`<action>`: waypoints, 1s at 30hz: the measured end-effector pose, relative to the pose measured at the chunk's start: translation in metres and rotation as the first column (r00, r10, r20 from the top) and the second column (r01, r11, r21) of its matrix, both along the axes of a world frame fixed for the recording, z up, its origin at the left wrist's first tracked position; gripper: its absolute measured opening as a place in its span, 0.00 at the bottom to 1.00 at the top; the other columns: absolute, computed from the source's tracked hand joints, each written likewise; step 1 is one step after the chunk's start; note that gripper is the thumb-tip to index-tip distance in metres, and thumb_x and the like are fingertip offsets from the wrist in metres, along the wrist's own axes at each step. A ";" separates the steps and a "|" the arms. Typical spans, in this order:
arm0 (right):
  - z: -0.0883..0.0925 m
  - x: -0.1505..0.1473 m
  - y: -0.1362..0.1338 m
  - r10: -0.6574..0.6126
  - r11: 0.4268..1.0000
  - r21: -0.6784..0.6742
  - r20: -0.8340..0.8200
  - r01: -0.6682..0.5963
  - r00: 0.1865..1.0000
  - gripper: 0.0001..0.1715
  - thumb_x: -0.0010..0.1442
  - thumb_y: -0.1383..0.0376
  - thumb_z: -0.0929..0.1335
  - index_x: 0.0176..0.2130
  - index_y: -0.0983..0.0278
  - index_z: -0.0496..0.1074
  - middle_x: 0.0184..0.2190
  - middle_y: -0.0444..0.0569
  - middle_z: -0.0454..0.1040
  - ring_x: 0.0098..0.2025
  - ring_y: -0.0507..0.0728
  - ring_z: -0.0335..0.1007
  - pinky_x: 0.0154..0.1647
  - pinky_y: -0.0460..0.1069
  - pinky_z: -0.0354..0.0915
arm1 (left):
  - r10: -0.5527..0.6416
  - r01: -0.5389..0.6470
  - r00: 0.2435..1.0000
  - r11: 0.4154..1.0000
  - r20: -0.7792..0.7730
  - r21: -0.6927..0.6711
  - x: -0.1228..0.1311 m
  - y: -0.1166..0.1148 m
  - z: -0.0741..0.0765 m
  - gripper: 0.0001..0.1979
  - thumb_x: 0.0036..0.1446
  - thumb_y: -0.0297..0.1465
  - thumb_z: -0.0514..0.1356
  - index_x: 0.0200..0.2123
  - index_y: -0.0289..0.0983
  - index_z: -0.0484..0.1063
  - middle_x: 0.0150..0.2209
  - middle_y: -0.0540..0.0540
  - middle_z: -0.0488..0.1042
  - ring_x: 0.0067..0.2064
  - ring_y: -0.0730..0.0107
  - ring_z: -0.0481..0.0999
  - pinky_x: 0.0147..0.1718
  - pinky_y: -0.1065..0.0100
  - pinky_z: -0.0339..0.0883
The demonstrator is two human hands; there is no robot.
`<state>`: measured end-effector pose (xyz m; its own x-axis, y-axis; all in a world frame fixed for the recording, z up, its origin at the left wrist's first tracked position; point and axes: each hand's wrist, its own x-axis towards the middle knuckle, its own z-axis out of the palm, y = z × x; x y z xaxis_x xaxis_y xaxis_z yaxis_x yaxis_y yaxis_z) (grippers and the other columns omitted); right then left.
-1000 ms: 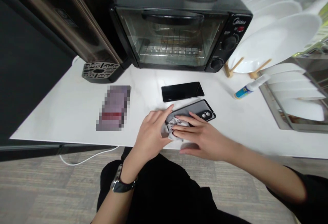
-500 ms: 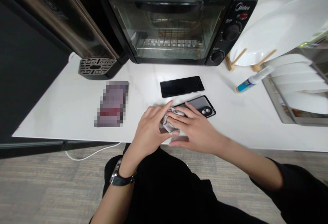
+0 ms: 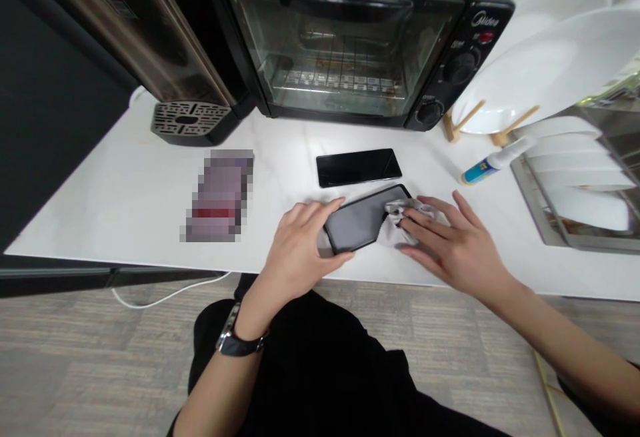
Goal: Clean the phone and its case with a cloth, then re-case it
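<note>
The case [image 3: 356, 221] lies flat on the bench [image 3: 283, 187], near its front edge. The left hand [image 3: 295, 247] holds its left end between thumb and fingers; the right hand [image 3: 457, 247] holds the bunched cloth [image 3: 391, 231] over its right end. Judged risks: a slack left grip could let cloth pressure slide the case off the edge, or into the phone [image 3: 359, 167] just beyond.

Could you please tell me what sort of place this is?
It is probably a kitchen or pantry: a toaster oven stands on a white counter, and white plates stand on edge in a wooden rack to its right.
</note>
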<state>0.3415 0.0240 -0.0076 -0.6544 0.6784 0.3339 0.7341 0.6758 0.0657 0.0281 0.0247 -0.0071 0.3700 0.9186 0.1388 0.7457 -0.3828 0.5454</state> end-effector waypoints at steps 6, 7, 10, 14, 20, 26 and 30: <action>-0.001 0.006 0.016 -0.044 0.999 0.024 0.074 0.042 0.996 0.29 0.73 0.50 0.68 0.63 0.65 0.72 0.63 0.55 0.78 0.70 0.76 0.65 0.75 0.77 0.51 | -0.011 0.011 1.000 1.000 0.001 -0.011 -0.001 0.000 0.002 0.40 0.59 0.40 0.74 0.70 0.44 0.64 0.60 0.45 0.76 0.59 0.50 0.71 0.60 0.50 0.65; -0.001 0.006 0.021 -0.032 0.999 0.018 0.079 0.031 0.996 0.31 0.73 0.48 0.68 0.64 0.66 0.71 0.64 0.56 0.78 0.71 0.76 0.64 0.75 0.77 0.51 | -0.018 0.018 1.000 1.000 0.006 -0.011 -0.001 0.001 0.003 0.40 0.59 0.40 0.74 0.70 0.44 0.64 0.60 0.45 0.76 0.59 0.50 0.71 0.60 0.50 0.65; 0.003 0.011 0.040 0.062 0.998 0.008 0.078 -0.062 0.995 0.35 0.73 0.46 0.67 0.66 0.66 0.69 0.64 0.58 0.78 0.71 0.76 0.64 0.75 0.75 0.52 | -0.032 0.033 0.999 0.999 0.017 -0.016 -0.001 0.003 0.003 0.39 0.59 0.40 0.74 0.70 0.44 0.64 0.59 0.45 0.76 0.59 0.50 0.71 0.61 0.49 0.65; 0.010 0.032 0.062 0.285 0.959 -0.003 0.066 -0.285 0.956 0.26 0.72 0.49 0.69 0.62 0.59 0.74 0.59 0.52 0.82 0.66 0.70 0.71 0.75 0.68 0.57 | -0.040 0.041 0.997 0.999 0.059 -0.016 -0.004 0.001 0.002 0.39 0.60 0.37 0.73 0.71 0.45 0.63 0.63 0.43 0.74 0.63 0.49 0.71 0.64 0.46 0.64; 0.011 0.015 0.057 0.476 0.878 0.095 -0.077 -0.469 0.876 0.14 0.72 0.56 0.71 0.47 0.64 0.79 0.49 0.51 0.86 0.55 0.63 0.79 0.55 0.58 0.76 | 0.004 0.095 0.772 0.988 0.636 -0.122 -0.010 0.006 0.017 0.51 0.59 0.38 0.73 0.78 0.50 0.47 0.66 0.41 0.70 0.68 0.50 0.71 0.71 0.47 0.61; 0.012 -0.057 0.065 0.500 0.850 0.334 -0.270 -0.407 0.823 0.11 0.65 0.61 0.77 0.38 0.65 0.76 0.32 0.47 0.82 0.42 0.59 0.80 0.36 0.51 0.77 | 0.243 0.114 0.307 0.951 0.920 -0.289 0.040 0.074 0.052 0.27 0.67 0.50 0.64 0.64 0.48 0.70 0.60 0.45 0.75 0.67 0.48 0.75 0.63 0.53 0.71; 0.012 -0.081 0.079 0.516 0.840 0.384 -0.346 -0.383 0.784 0.11 0.71 0.59 0.72 0.40 0.66 0.76 0.35 0.52 0.82 0.42 0.61 0.79 0.38 0.53 0.78 | 0.430 0.239 0.195 0.851 0.882 -0.468 0.074 0.117 0.059 0.29 0.71 0.57 0.53 0.47 0.37 0.77 0.51 0.40 0.81 0.56 0.48 0.83 0.51 0.56 0.80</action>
